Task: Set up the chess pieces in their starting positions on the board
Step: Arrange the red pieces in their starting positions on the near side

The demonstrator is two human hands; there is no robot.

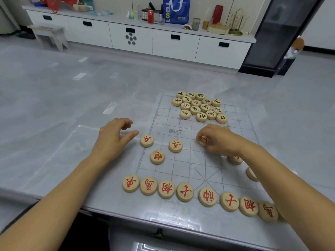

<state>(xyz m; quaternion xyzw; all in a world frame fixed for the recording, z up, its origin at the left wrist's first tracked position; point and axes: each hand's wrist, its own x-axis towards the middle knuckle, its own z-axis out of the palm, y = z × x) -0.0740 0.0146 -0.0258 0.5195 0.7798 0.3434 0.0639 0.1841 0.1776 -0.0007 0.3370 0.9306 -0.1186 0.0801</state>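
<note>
Now the right hand (217, 140) pinches a red piece (205, 140), probably a soldier; best centred squarely on a crossing of the board (181, 169). The left hand (112, 138) hangs relaxed, empty.

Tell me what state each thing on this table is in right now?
left hand: empty, fingers loosely curled, beside the board.
right hand: pinches a red piece.
red back row: face up, lined along the near edge.
green pieces: face up, bunched at the far side.
board: flat.
</note>
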